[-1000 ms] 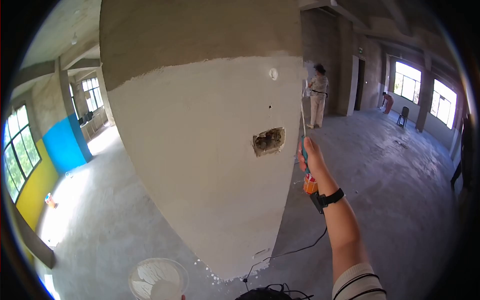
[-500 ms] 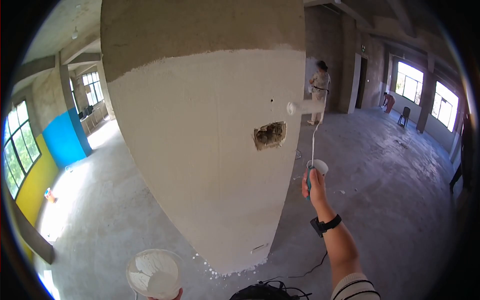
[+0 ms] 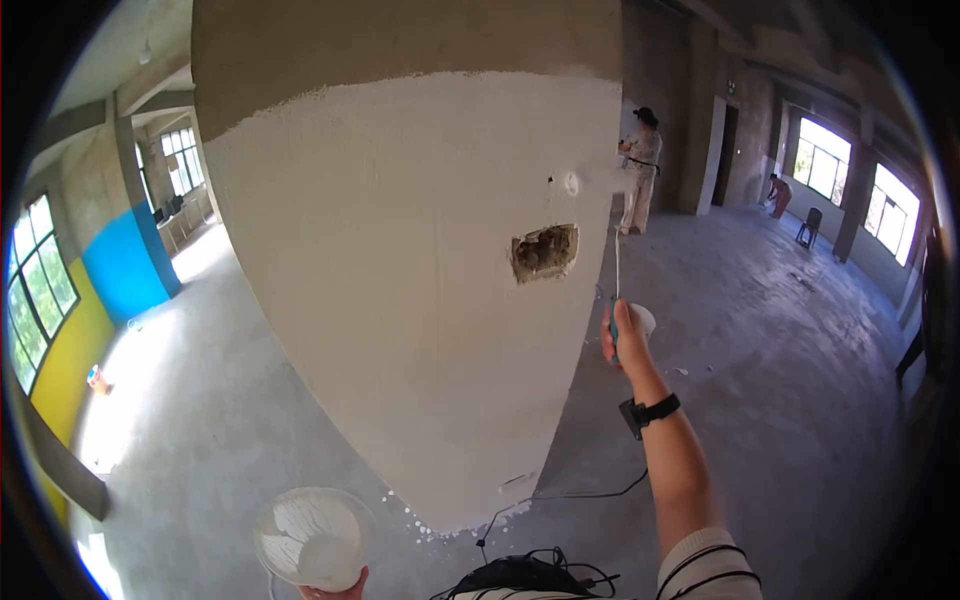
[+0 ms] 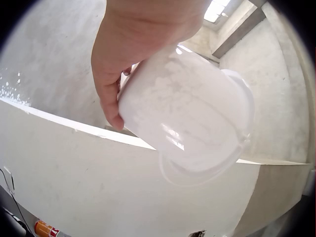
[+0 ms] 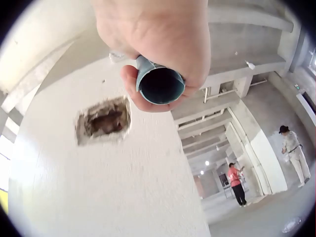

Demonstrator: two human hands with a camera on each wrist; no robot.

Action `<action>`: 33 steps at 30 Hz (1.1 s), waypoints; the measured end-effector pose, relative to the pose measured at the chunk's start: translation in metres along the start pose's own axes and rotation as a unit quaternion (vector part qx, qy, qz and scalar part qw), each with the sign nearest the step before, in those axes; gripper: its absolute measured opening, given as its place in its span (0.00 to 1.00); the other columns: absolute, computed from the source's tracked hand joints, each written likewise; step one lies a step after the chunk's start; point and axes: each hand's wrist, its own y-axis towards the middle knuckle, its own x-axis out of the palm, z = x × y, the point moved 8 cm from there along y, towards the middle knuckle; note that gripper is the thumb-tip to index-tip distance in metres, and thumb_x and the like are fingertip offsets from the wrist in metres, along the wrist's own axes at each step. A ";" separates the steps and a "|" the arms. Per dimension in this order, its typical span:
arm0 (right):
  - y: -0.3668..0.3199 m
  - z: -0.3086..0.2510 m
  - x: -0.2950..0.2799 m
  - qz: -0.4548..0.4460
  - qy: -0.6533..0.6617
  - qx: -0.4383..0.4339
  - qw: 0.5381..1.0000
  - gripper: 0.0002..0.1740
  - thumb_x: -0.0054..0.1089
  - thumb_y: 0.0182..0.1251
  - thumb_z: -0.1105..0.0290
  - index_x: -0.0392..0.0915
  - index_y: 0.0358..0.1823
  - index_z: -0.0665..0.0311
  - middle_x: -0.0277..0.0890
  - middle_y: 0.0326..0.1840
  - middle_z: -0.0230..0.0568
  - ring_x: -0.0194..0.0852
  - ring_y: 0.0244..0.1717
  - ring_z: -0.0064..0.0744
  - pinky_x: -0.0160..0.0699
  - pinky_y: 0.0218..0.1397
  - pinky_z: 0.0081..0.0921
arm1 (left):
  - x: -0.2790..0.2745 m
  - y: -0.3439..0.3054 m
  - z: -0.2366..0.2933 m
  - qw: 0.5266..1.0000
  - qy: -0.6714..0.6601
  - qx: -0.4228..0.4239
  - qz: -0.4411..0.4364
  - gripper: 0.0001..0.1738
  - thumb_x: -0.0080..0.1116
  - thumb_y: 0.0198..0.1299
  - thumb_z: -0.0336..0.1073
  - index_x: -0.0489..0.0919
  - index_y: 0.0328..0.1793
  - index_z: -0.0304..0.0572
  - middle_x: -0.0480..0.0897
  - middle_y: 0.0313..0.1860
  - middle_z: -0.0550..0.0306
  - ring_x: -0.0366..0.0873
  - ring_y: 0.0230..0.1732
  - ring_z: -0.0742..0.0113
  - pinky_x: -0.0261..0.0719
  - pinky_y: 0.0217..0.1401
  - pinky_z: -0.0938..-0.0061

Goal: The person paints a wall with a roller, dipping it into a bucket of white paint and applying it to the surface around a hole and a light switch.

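Observation:
My right hand point(image 3: 628, 335) grips the teal handle point(image 5: 160, 86) of a paint roller, thumb along it. The thin metal rod point(image 3: 618, 262) rises from the hand, and the white roller head point(image 3: 598, 181) lies at the pillar's right edge, beside the small dark hole. White paint covers the pillar face point(image 3: 420, 280) below a bare brown band; a rough rectangular cavity point(image 3: 544, 253) breaks it. At the lower left my left hand point(image 3: 338, 590) holds a white bucket point(image 3: 312, 540) with white paint inside. In the left wrist view the left hand's fingers point(image 4: 112, 106) curl against the bucket's bottom edge.
A person point(image 3: 641, 170) stands behind the pillar's right side; another bends near the far windows beside a dark chair point(image 3: 809, 228). A black cable point(image 3: 570, 495) crosses the floor by the pillar's foot. An orange container point(image 3: 97, 380) stands at left.
The roller came down past the pillar's right edge, then moved left and up onto that edge. The bucket rose further into view with my left hand under it.

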 end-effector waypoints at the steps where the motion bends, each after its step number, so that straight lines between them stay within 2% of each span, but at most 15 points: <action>1: -0.013 0.024 -0.004 0.008 0.004 0.023 1.000 0.29 0.39 0.76 0.38 0.65 0.33 0.59 0.61 0.13 0.30 0.56 0.06 0.21 0.55 0.10 0.20 | -0.003 0.002 -0.017 0.997 -0.073 -0.025 0.009 0.44 0.77 0.47 0.50 0.71 0.69 0.40 0.79 0.63 0.48 0.74 0.66 0.58 0.74 0.68 0.62; 2: -0.027 0.045 -0.009 0.015 0.008 0.045 0.999 0.29 0.39 0.77 0.39 0.65 0.33 0.59 0.61 0.13 0.30 0.56 0.06 0.21 0.55 0.10 0.20 | -0.005 0.003 -0.030 0.988 -0.147 -0.051 0.019 0.44 0.76 0.49 0.50 0.71 0.69 0.39 0.80 0.62 0.48 0.74 0.66 0.58 0.74 0.68 0.62; 3: -0.041 0.059 -0.012 0.020 0.000 0.047 0.999 0.28 0.39 0.77 0.40 0.65 0.32 0.59 0.61 0.13 0.30 0.56 0.06 0.21 0.55 0.09 0.20 | -0.007 0.007 -0.036 0.987 -0.148 -0.055 0.018 0.44 0.76 0.49 0.50 0.71 0.69 0.39 0.80 0.62 0.48 0.74 0.66 0.58 0.74 0.68 0.62; 4: -0.054 0.071 -0.013 0.024 -0.007 0.048 0.999 0.27 0.39 0.77 0.42 0.65 0.32 0.59 0.61 0.13 0.30 0.56 0.06 0.21 0.54 0.09 0.20 | 0.001 0.005 -0.060 0.917 -0.352 -0.188 0.009 0.40 0.57 0.54 0.61 0.69 0.71 0.52 0.75 0.66 0.56 0.71 0.66 0.53 0.72 0.62 0.52; 5: -0.066 0.083 -0.015 0.024 -0.009 0.050 0.998 0.27 0.39 0.77 0.42 0.65 0.32 0.59 0.61 0.13 0.30 0.56 0.06 0.21 0.54 0.09 0.20 | 0.018 -0.002 -0.072 0.788 -0.533 -0.308 0.001 0.39 0.39 0.59 0.72 0.66 0.72 0.66 0.69 0.69 0.64 0.69 0.66 0.48 0.71 0.55 0.42; 7: -0.092 0.111 -0.016 0.018 -0.026 0.100 0.994 0.28 0.40 0.76 0.39 0.65 0.33 0.58 0.60 0.15 0.29 0.58 0.08 0.21 0.59 0.11 0.20 | 0.023 -0.001 -0.064 0.792 -0.527 -0.309 0.005 0.39 0.39 0.59 0.72 0.66 0.72 0.65 0.70 0.69 0.64 0.70 0.65 0.48 0.70 0.56 0.42; 10: -0.127 0.144 -0.019 0.034 -0.041 0.131 0.990 0.25 0.40 0.78 0.45 0.64 0.30 0.58 0.61 0.13 0.30 0.56 0.06 0.21 0.55 0.09 0.21 | 0.026 -0.001 -0.064 0.786 -0.529 -0.321 0.011 0.39 0.38 0.59 0.72 0.67 0.72 0.65 0.71 0.68 0.63 0.71 0.64 0.47 0.71 0.57 0.42; 12: -0.154 0.162 -0.018 0.032 -0.047 0.164 0.985 0.26 0.39 0.78 0.45 0.64 0.30 0.58 0.61 0.13 0.30 0.56 0.06 0.21 0.55 0.09 0.22 | 0.030 -0.003 -0.062 0.774 -0.537 -0.335 0.014 0.39 0.38 0.60 0.72 0.67 0.72 0.65 0.71 0.68 0.62 0.72 0.63 0.47 0.72 0.56 0.42; 14: -0.182 0.180 -0.020 0.030 -0.054 0.197 0.979 0.26 0.39 0.78 0.45 0.64 0.30 0.58 0.61 0.13 0.30 0.56 0.06 0.21 0.56 0.10 0.22 | 0.035 -0.002 -0.051 0.792 -0.520 -0.319 -0.007 0.37 0.36 0.62 0.70 0.67 0.72 0.64 0.71 0.68 0.61 0.72 0.64 0.47 0.76 0.54 0.43; 18: -0.214 0.201 -0.021 0.011 -0.054 0.256 0.965 0.25 0.39 0.78 0.45 0.66 0.31 0.59 0.61 0.14 0.29 0.56 0.06 0.21 0.57 0.10 0.22 | 0.037 -0.003 -0.047 0.788 -0.524 -0.322 -0.017 0.36 0.36 0.63 0.69 0.67 0.72 0.63 0.71 0.68 0.59 0.73 0.64 0.46 0.79 0.52 0.43; 20: -0.221 0.185 -0.013 0.006 -0.043 0.275 0.961 0.25 0.40 0.79 0.46 0.66 0.31 0.59 0.61 0.14 0.29 0.56 0.07 0.21 0.57 0.10 0.22 | 0.034 -0.004 -0.048 0.782 -0.524 -0.337 -0.012 0.36 0.36 0.64 0.68 0.67 0.72 0.62 0.71 0.69 0.57 0.73 0.64 0.44 0.78 0.52 0.42; 24: -0.184 0.105 0.019 0.003 0.027 0.182 0.983 0.23 0.41 0.79 0.49 0.66 0.33 0.60 0.62 0.16 0.30 0.58 0.09 0.19 0.58 0.12 0.19 | 0.032 -0.001 -0.039 0.791 -0.515 -0.330 0.002 0.36 0.36 0.64 0.68 0.66 0.72 0.60 0.72 0.68 0.57 0.73 0.63 0.42 0.78 0.53 0.42; 28: -0.140 0.028 0.066 -0.044 -0.036 0.111 0.992 0.24 0.39 0.80 0.47 0.66 0.34 0.59 0.62 0.17 0.29 0.59 0.11 0.18 0.59 0.15 0.18 | 0.031 -0.005 -0.049 0.775 -0.533 -0.339 0.003 0.37 0.37 0.65 0.66 0.66 0.73 0.57 0.74 0.66 0.53 0.74 0.63 0.39 0.77 0.54 0.42; 31: -0.126 0.000 0.097 -0.040 -0.096 0.079 0.991 0.24 0.38 0.80 0.47 0.66 0.34 0.59 0.63 0.17 0.28 0.59 0.12 0.17 0.58 0.16 0.18 | 0.029 -0.014 -0.046 0.764 -0.548 -0.340 -0.005 0.37 0.37 0.65 0.66 0.66 0.73 0.55 0.74 0.66 0.50 0.74 0.62 0.37 0.78 0.54 0.42; 33: -0.126 0.021 0.106 -0.047 -0.089 0.097 0.990 0.23 0.41 0.79 0.47 0.67 0.34 0.59 0.62 0.18 0.26 0.58 0.13 0.16 0.57 0.16 0.17 | 0.030 -0.012 -0.044 0.762 -0.553 -0.338 0.003 0.37 0.37 0.65 0.66 0.67 0.73 0.54 0.74 0.67 0.49 0.74 0.62 0.36 0.79 0.54 0.42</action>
